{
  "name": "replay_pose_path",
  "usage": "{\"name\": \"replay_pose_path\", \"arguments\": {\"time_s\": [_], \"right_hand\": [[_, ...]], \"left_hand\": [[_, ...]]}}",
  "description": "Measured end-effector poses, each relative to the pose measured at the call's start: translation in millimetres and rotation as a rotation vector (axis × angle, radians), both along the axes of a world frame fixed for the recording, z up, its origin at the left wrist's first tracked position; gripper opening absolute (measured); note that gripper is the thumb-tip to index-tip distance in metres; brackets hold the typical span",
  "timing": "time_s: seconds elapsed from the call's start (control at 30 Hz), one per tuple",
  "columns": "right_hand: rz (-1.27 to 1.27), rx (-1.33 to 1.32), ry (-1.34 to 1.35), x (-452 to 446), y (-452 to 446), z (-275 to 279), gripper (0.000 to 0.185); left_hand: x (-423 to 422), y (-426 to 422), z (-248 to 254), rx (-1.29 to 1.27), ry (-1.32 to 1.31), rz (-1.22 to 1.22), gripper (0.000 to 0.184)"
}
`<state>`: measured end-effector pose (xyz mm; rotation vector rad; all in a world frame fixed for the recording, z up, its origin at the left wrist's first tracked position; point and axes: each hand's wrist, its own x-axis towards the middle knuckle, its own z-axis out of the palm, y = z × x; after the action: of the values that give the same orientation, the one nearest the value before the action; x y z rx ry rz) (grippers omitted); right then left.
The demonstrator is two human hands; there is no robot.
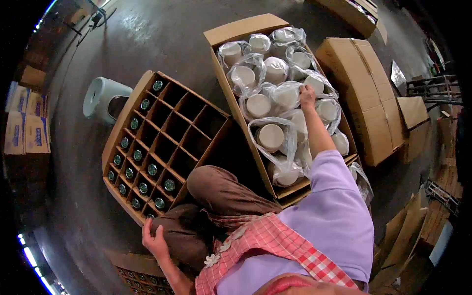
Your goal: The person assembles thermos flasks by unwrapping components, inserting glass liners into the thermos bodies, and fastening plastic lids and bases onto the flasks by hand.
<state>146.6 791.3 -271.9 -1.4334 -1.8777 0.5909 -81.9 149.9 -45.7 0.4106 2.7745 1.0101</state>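
My right hand (pixel 307 97) reaches into a tall open carton (pixel 246 142), its fingers pinched on a clear plastic bag (pixel 286 94). Several white cylinders with flat round ends, such as this cylinder (pixel 271 136), stand in the carton inside clear bags. My left hand (pixel 156 241) hovers near my knee by the lower corner of a divided carton (pixel 110 147), fingers apart and nothing in them. Cardboard partitions split that carton into cells. Clear glass pieces with round tops, such as this glass piece (pixel 152 169), fill the left and lower cells; the upper right cells look dark.
A pale plastic stool (pixel 98 98) stands beyond the divided carton. A closed cardboard box (pixel 364 98) lies right of the bagged goods. Another partitioned carton (pixel 140 280) is at the lower left. Printed boxes (pixel 29 130) are stacked far left, and flat cardboard (pixel 405 241) leans at right.
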Motion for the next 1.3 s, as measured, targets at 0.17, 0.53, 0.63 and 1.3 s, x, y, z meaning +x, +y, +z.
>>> {"name": "replay_pose_path", "arguments": {"time_s": [0.17, 0.53, 0.63, 1.3], "right_hand": [[0.464, -0.533, 0.952, -34.0, -59.7, 139.5, 0.016], [2.397, -1.368, 0.493, -120.4, -379.3, 361.4, 0.027], [2.702, -1.529, 0.103, -137.3, -456.9, 358.2, 0.027], [0.966, -0.42, 0.728, -215.7, -381.5, 395.1, 0.025]], "left_hand": [[-3.8, 76.0, 11.8, 0.48, -0.361, -0.115, 0.036], [21.6, 134.0, 4.1, 1.404, -1.64, -0.399, 0.072], [38.6, 101.5, 8.8, 1.528, -1.726, -0.4, 0.071], [-11.7, -79.1, -1.7, 1.425, -0.738, -0.396, 0.081]]}}
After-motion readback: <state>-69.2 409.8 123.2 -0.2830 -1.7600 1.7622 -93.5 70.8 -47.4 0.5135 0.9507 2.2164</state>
